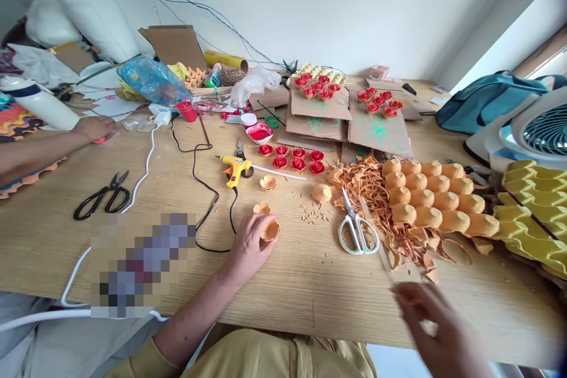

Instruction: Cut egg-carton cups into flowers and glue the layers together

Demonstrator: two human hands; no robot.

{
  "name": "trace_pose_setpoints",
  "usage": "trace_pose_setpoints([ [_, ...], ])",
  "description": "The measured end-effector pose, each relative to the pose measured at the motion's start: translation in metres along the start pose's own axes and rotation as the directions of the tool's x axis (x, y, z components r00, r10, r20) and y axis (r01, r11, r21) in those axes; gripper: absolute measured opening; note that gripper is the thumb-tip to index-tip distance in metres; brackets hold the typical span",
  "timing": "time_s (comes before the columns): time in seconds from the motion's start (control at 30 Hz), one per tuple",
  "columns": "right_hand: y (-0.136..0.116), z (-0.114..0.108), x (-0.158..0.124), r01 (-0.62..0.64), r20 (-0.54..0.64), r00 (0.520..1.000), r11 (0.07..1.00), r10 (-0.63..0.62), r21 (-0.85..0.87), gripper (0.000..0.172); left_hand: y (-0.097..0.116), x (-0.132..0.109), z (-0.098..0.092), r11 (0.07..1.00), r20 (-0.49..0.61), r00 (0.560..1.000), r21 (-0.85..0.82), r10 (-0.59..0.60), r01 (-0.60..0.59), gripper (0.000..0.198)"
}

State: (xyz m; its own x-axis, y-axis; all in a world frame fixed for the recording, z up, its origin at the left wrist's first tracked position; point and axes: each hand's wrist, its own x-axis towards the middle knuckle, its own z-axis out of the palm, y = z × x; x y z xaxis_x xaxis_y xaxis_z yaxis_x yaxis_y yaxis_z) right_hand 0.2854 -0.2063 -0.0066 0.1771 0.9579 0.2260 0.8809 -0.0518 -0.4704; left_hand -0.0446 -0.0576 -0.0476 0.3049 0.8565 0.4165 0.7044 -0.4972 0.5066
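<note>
My left hand [250, 243] rests on the table, its fingers closed around a small orange egg-carton cup [271, 230]. Just behind it stand a second cut cup [261, 208] and a petalled cup [268, 183]. At the lower right, my right hand [436, 325] is smeared by motion, its fingers pinching the end of a thin translucent stick [376, 236]. That stick reaches up past white-handled scissors [358, 233]. A yellow glue gun [235, 170] lies left of the petalled cup, a white glue stick [283, 172] in its back.
Red paper roses [299, 158] sit behind the cups, with more on cardboard [319, 107]. Orange scraps [367, 189] and an egg carton [434, 195] lie to the right. Black scissors [104, 195] and cords are at left. A co-worker's hand [95, 129] reaches in from the left.
</note>
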Motion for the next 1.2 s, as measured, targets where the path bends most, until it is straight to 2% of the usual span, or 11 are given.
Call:
trace_pose_setpoints([
  [0.07,-0.036,0.032,0.013,0.114,0.152,0.981,0.991,-0.123,0.066,0.025,0.001,0.000,0.000,0.999,0.026,1.000,0.047,0.009,-0.010,0.043],
  [0.23,-0.089,0.079,0.020,0.258,0.243,0.937,0.966,-0.252,0.007,0.020,0.008,-0.002,-0.006,0.989,0.011,0.999,0.142,-0.040,0.038,0.038],
  [0.33,-0.088,0.082,0.019,0.338,0.258,0.908,0.941,-0.329,0.014,0.020,0.011,-0.004,-0.009,0.979,-0.042,0.994,0.176,-0.099,0.105,0.038],
  [0.5,-0.060,0.070,0.010,0.163,0.142,0.978,0.985,-0.153,-0.064,0.020,0.013,-0.004,-0.010,0.973,-0.024,0.991,0.190,-0.130,0.132,0.040],
  [0.57,-0.059,0.069,0.007,0.195,0.128,0.973,0.981,-0.194,0.002,0.020,0.015,-0.002,-0.007,0.970,0.000,0.991,0.202,-0.135,0.132,0.040],
  [0.7,-0.072,0.075,0.016,0.313,0.223,0.924,0.949,-0.312,0.032,0.023,0.015,-0.002,-0.003,0.963,0.068,0.987,0.242,-0.142,0.122,0.041],
  [0.83,-0.067,0.078,0.028,0.181,0.166,0.971,0.983,-0.172,-0.039,0.020,0.019,0.001,-0.009,0.963,0.108,0.984,0.245,-0.139,0.109,0.055],
  [0.9,-0.059,0.077,0.028,0.171,0.173,0.970,0.985,-0.170,0.009,0.020,0.027,0.014,-0.012,0.977,0.106,0.989,0.201,-0.101,0.078,0.064],
  [1.0,-0.054,0.079,0.025,0.182,0.196,0.962,0.981,-0.192,0.071,0.022,0.047,0.054,-0.004,0.990,0.143,0.990,0.139,0.021,-0.041,0.050],
  [1.07,-0.053,0.082,0.024,0.182,0.182,0.964,0.981,-0.192,0.072,0.023,0.061,0.088,0.011,0.986,0.194,0.978,0.135,0.070,-0.097,0.045],
  [1.2,-0.047,0.085,0.024,0.190,0.118,0.974,0.982,-0.191,0.023,0.021,0.075,0.140,0.051,0.986,0.311,0.950,0.149,0.029,-0.078,0.054],
])
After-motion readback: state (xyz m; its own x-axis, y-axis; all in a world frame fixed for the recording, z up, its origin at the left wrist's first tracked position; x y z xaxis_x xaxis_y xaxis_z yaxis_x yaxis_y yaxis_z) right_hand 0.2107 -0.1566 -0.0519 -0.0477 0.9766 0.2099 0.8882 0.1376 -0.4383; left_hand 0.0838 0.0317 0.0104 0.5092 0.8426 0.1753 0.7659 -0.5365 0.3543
